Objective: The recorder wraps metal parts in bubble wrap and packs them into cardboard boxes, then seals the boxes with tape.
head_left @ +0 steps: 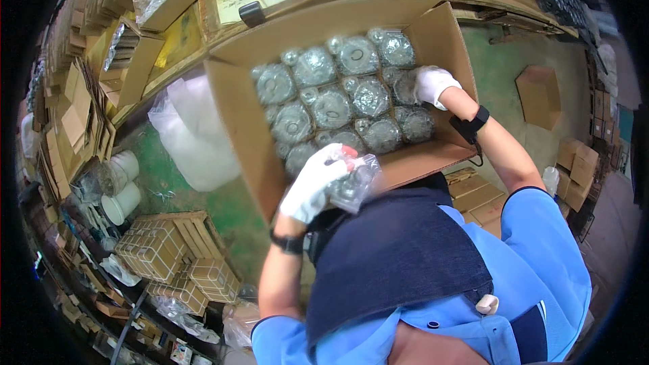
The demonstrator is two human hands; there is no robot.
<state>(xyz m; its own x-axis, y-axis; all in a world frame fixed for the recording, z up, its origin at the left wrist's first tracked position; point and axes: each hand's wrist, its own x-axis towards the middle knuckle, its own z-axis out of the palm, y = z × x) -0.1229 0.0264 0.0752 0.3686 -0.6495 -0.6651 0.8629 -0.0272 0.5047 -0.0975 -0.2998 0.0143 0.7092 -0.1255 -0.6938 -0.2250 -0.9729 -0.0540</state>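
A large open cardboard box (240,128) holds rows of round, grey metal parts (331,108) wrapped in clear plastic. My left hand (314,182), in a white glove with reddish fingertips, is closed on a clear plastic bag (355,186) of small metal pieces. It holds this bag over the box's near edge. Inside the box, at its right side, my gloved right hand (436,86) grips the edge of a bagged metal part (405,86). That hand's fingertips are partly hidden by the part.
The box rests against a wooden bench (186,44) with black clamps (252,14). A white plastic sheet (196,132) hangs left of the box. Strapped cartons (155,247) stand at lower left. A cardboard piece (539,96) lies on the green floor at right.
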